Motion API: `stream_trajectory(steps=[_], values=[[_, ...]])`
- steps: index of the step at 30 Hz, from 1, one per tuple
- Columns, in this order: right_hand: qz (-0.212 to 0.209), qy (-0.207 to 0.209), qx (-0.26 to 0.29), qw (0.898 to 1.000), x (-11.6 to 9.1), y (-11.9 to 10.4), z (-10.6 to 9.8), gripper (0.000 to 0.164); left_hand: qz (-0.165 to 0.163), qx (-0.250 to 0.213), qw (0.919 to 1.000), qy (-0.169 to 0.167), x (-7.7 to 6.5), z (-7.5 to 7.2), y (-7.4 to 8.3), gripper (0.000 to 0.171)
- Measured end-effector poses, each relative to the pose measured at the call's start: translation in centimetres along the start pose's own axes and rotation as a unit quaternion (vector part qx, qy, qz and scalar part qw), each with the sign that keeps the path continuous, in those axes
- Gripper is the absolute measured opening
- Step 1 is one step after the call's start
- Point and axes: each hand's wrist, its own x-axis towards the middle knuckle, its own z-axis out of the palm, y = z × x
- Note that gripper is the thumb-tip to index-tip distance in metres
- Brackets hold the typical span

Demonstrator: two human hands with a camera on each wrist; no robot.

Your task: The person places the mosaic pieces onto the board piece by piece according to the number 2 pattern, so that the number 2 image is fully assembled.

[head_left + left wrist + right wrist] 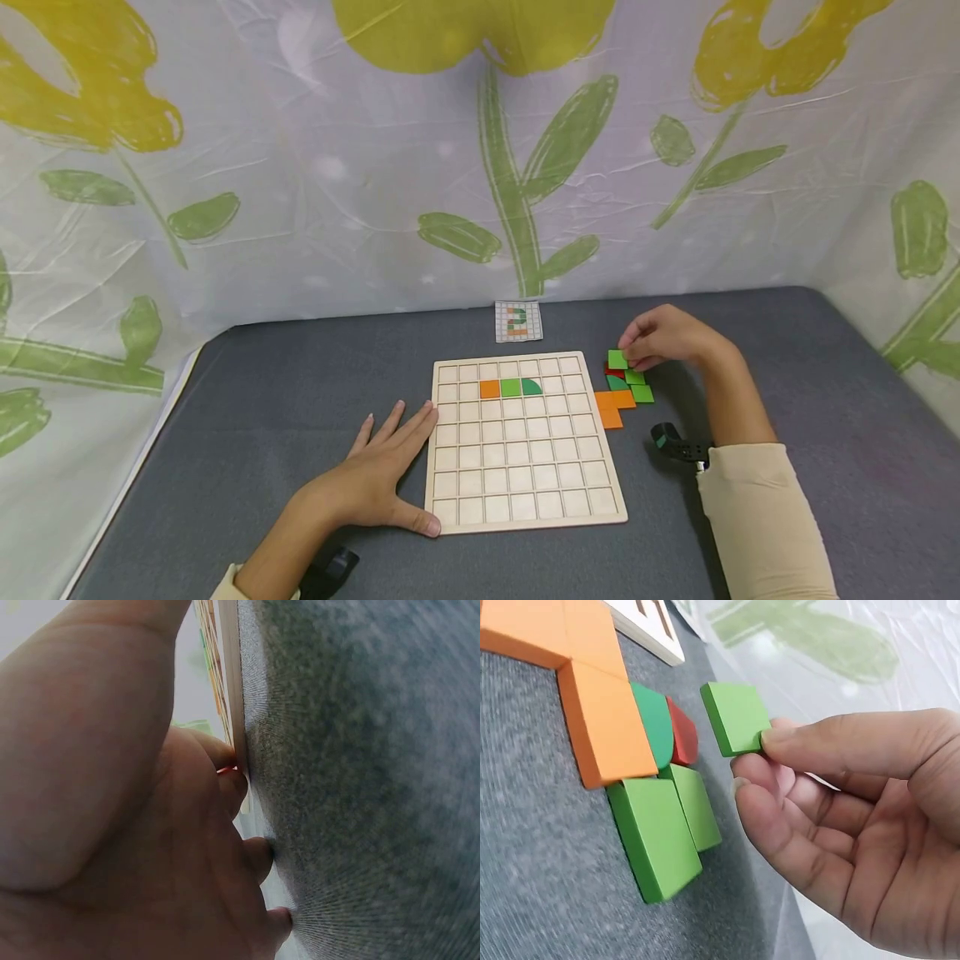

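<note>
A green tile [739, 716] is pinched by the right hand [665, 337].
The wooden board [495, 456] is touched at its left edge by the left hand [375, 483], spread wide and empty.

We see pale, creased sheet [337, 225] serving as wall behind and at both sides, faint lilac cast toward middle. Printed on it: three big yellow blooms [442, 33], cut off by top of head view, plus green stems [512, 192] and leaves [570, 137]. Soft glare spots on its slightly glossy surface. Below, we have dark grey tabletop [300, 375], fabric-like, far right corner rounded, weave plain in left wrist view.
</note>
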Motion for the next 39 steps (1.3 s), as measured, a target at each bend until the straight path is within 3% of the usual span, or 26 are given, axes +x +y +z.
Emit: stream_trajectory(steps=[21,39], values=[[-0.012,-0.065,-0.006,0.998,1.1,-2.1,2.9,0.009,-0.011,0.020,0.9997,-0.001,0.1,0.1,0.0,0.137],[-0.045,-0.105,-0.029,0.993,2.2,-4.6,6.9,0.007,-0.004,0.009,0.9999,0.003,0.0,0.0,0.0,0.137]])
